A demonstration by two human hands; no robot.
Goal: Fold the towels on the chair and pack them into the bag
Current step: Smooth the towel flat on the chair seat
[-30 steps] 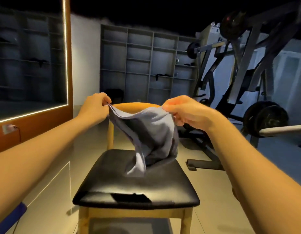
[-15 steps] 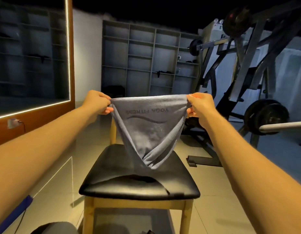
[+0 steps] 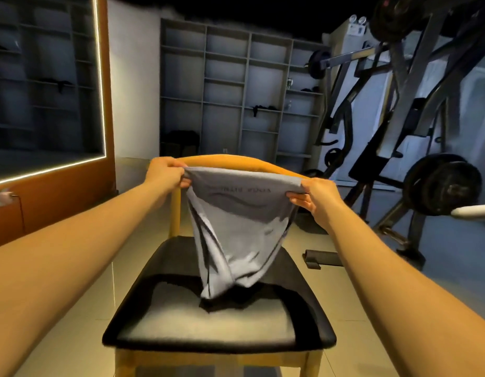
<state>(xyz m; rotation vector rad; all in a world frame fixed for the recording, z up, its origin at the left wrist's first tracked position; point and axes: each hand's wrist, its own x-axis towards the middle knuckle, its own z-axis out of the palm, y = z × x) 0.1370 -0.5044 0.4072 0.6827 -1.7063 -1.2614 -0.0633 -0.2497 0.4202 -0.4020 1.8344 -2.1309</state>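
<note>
Hanging above the chair [image 3: 208, 327], the grey towel [image 3: 236, 227] has gone from a bunched wad to a taut top edge, with its twisted tail near the black seat. My left hand [image 3: 165, 172] and right hand [image 3: 314, 197] each pinch a top corner. It's opened out, so I'd judge the first fold comes next; no bag is in view.

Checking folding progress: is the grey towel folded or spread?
Spread: left hand and right hand pinch the towel by its top corners, hanging unfolded.
</note>
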